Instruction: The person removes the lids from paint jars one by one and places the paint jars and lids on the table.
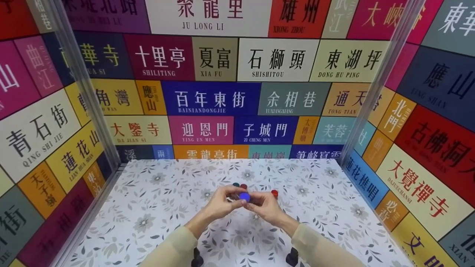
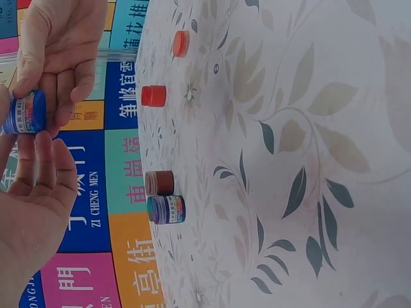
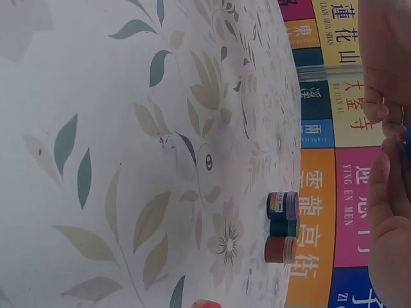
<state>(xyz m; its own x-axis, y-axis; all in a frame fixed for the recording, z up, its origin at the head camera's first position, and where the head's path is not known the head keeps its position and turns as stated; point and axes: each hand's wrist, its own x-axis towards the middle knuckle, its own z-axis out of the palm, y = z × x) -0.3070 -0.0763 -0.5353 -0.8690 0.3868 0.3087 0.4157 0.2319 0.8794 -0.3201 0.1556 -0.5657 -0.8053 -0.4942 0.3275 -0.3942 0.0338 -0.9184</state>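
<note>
A small blue paint jar (image 1: 244,197) with a printed label is held up between both hands, above the table. My left hand (image 1: 219,204) pinches it from the left with thumb and fingers. From the other side, my right hand (image 1: 267,208) grips the same jar, and the fingertips of both hands nearly meet around it. In the left wrist view, the label on the blue jar (image 2: 26,112) faces the camera. Only a sliver of the blue jar (image 3: 408,138) shows in the right wrist view, at the edge, beside the fingers.
Beyond the hands stand a brown jar (image 2: 160,183), a blue-labelled jar (image 2: 168,209) and a green jar (image 3: 283,228), close together. A red jar (image 2: 154,96) stands to the right, near a red round piece (image 2: 182,43). Sign-covered walls enclose the floral tabletop (image 1: 148,193).
</note>
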